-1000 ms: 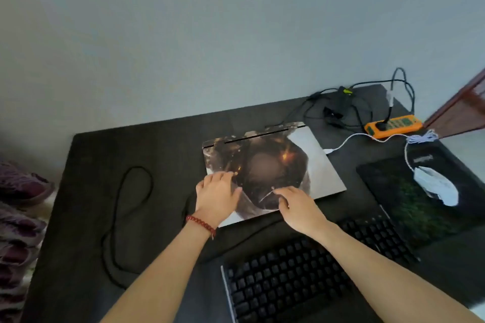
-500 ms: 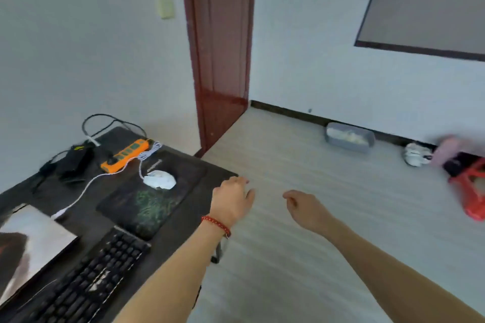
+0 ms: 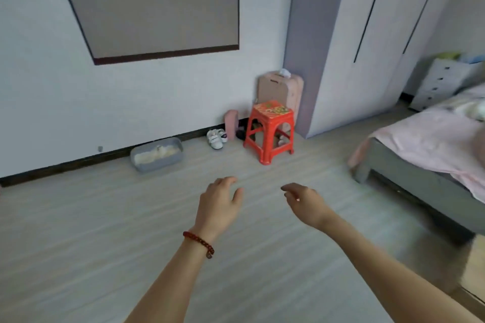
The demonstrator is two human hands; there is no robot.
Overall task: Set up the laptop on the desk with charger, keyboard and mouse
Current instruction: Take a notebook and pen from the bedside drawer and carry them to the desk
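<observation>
Both hands, left hand [image 3: 219, 206] and right hand [image 3: 305, 203], hang released, reaching toward red stool [image 3: 270, 130] at twelve o'clock, apparently for seating.

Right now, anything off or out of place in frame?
Yes: no desk or laptop is in view. The camera faces the room, with both bare hands, left hand and right hand, empty over the pale wood floor. The red plastic stool stands upright; nothing spilled.

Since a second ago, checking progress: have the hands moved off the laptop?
Yes. Both the left hand and right hand left it; they hang empty over the floor, toward the red stool.
</observation>
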